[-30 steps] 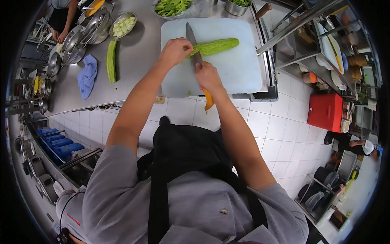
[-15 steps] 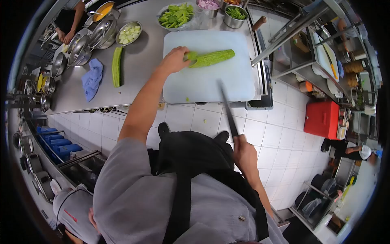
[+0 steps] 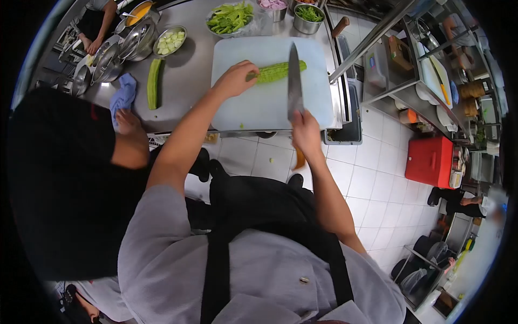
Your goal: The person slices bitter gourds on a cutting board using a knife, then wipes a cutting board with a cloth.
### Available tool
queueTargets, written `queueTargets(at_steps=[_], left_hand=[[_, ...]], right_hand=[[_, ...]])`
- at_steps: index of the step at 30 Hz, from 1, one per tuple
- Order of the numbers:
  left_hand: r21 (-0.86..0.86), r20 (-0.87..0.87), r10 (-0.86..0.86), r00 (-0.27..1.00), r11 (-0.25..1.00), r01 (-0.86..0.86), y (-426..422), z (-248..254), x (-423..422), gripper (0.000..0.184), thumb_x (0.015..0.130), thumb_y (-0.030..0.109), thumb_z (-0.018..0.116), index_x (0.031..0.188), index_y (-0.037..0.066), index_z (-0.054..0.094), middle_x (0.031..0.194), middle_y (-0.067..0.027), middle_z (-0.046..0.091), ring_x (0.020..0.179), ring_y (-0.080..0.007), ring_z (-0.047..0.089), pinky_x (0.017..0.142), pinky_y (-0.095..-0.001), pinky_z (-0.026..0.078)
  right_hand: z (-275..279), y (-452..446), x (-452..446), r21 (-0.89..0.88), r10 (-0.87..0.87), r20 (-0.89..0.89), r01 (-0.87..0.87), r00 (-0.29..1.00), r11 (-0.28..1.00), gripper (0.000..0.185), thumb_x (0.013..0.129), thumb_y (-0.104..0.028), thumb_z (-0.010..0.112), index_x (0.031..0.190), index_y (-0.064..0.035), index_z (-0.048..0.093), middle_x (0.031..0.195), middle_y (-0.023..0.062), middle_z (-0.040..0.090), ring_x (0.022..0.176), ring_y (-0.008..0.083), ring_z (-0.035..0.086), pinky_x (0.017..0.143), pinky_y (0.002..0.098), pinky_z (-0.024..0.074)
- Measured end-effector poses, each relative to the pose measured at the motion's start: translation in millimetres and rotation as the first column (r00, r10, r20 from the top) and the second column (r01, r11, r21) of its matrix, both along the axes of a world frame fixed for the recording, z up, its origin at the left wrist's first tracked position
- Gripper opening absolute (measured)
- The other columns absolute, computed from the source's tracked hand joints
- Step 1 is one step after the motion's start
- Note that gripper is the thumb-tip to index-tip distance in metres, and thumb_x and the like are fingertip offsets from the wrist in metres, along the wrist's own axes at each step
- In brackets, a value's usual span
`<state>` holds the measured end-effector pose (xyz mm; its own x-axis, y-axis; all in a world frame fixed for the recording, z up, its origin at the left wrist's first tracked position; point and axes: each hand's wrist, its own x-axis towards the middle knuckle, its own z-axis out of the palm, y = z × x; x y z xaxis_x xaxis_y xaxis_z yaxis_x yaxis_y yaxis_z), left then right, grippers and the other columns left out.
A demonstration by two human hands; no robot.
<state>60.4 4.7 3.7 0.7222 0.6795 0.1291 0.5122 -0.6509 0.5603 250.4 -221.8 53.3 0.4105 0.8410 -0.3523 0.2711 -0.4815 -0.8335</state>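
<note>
Right, the right hand (image 3: pixel 306 132) is wrapped round a knife (image 3: pixel 295 81), blade pointing away across the green vegetable (image 3: pixel 274 73) on the white board (image 3: pixel 259 108); contact, can't tell! Fingers curled at the vegetable's left end, there's the left hand (image 3: pixel 240 78), pinching or just touching, can't tell. Further left on the worktop (image 3: pixel 186 89), a second green vegetable (image 3: pixel 154 83), then another person's hand (image 3: pixel 128 122) at a blue cloth (image 3: pixel 123 92).
</note>
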Motion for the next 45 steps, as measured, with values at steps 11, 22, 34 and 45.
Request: queueTargets(at_steps=[11,22,34,45], left_hand=[[-0.1,0.175,0.163,0.971,0.984,-0.147,-8,-13,-2,0.026,0.088,0.009,0.076,0.114,0.006,0.071,0.112,-0.0078,0.07,0.103,-0.0228,0.07,0.093,-0.0347,0.059],[-0.159,0.077,0.161,0.984,0.976,-0.147,1,-6,0,0.024,0.087,0.011,0.077,0.111,0.008,0.074,0.109,-0.0076,0.071,0.102,-0.0219,0.07,0.092,-0.0345,0.058],[-0.177,0.141,0.157,0.978,0.975,-0.131,-3,-5,-5,0.022,0.09,0.014,0.075,0.111,0.008,0.073,0.112,-0.0061,0.071,0.103,-0.0227,0.07,0.094,-0.0361,0.055],[0.068,0.229,0.136,0.964,0.985,-0.155,-21,-29,3,0.043,0.092,0.016,0.071,0.133,0.009,0.063,0.129,-0.0129,0.064,0.121,-0.0332,0.058,0.105,-0.0424,0.047]], right_hand=[[-33,118,-23,0.088,0.027,0.048,-0.031,0.998,0.996,0.044,0.106,-0.03,0.045,0.101,0.0102,0.061,0.076,0.0274,0.069,0.052,0.0356,0.069,0.055,0.0465,0.0562],[-18,105,-35,0.004,0.016,0.009,-0.016,1.0,1.0,0.041,0.107,-0.028,0.045,0.099,0.0096,0.06,0.074,0.0266,0.069,0.05,0.0344,0.068,0.05,0.0429,0.0559],[-50,28,-63,-0.078,0.17,0.131,-0.161,0.977,0.984,0.036,0.106,-0.026,0.048,0.094,0.0062,0.059,0.078,0.0335,0.067,0.071,0.0513,0.067,0.069,0.0562,0.0546],[34,-100,-19,-0.278,0.385,0.173,-0.33,0.906,0.902,0.031,0.107,-0.027,0.046,0.097,0.0014,0.056,0.075,0.0316,0.067,0.072,0.0523,0.066,0.067,0.061,0.0535]])
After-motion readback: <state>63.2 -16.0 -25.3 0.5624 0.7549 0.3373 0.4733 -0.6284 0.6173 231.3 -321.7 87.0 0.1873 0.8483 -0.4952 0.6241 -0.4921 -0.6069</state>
